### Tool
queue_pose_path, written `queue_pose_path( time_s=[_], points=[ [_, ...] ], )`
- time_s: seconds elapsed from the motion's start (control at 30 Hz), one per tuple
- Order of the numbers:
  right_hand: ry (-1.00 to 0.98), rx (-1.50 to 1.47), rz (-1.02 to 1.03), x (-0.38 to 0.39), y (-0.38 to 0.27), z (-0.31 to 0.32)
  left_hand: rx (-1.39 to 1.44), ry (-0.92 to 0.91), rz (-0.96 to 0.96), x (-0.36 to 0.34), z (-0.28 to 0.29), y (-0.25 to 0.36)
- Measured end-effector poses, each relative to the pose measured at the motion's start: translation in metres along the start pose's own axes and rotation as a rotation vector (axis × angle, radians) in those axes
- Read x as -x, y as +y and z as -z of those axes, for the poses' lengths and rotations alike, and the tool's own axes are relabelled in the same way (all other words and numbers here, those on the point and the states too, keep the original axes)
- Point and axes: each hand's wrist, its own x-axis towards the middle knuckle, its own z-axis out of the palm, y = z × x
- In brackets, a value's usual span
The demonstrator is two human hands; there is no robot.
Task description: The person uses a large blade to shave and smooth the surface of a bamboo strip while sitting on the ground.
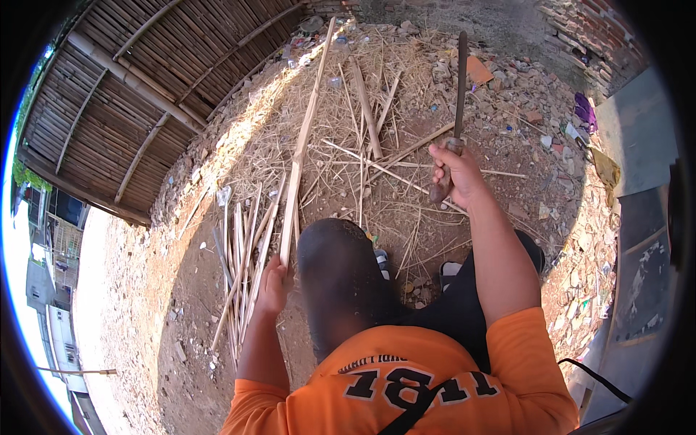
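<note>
My left hand [272, 288] is closed around the lower part of a long pale split-wood strip, perhaps bamboo [301, 141], which stretches away from me past my left knee. In my right hand [461, 176] is the wooden handle of a machete [461, 87], its dark, narrow blade pointing away from me. The blade is apart from the strip. Beside my left hand lies a loose bundle of similar strips [243, 250] on the ground. Ahead of my knees, a thicker split piece [365, 109] lies among scattered strips and shavings.
Rubble and stones [533, 109] spread toward a brick wall [598, 36] at the far right. A woven bamboo panel [145, 94] leans at the far left. Grey sheets [638, 130] stand along the right side. My feet rest on the dirt below my knees.
</note>
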Motion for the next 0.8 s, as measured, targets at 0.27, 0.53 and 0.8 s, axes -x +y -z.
queue_pose_path(
  time_s=[0.27,0.53,0.8],
  points=[
    [-0.149,0.266,0.088,0.027,0.0,-0.043,-0.363,-0.058,-0.406,-0.076,-0.107,0.047],
    [-0.072,0.195,0.234,0.047,-0.013,-0.04,-0.002,-0.404,-0.254,-0.072,-0.217,0.05],
    [0.151,0.602,0.312,0.058,-0.046,-0.007,-0.135,-0.513,-0.23,-0.072,-0.245,0.077]
  ],
)
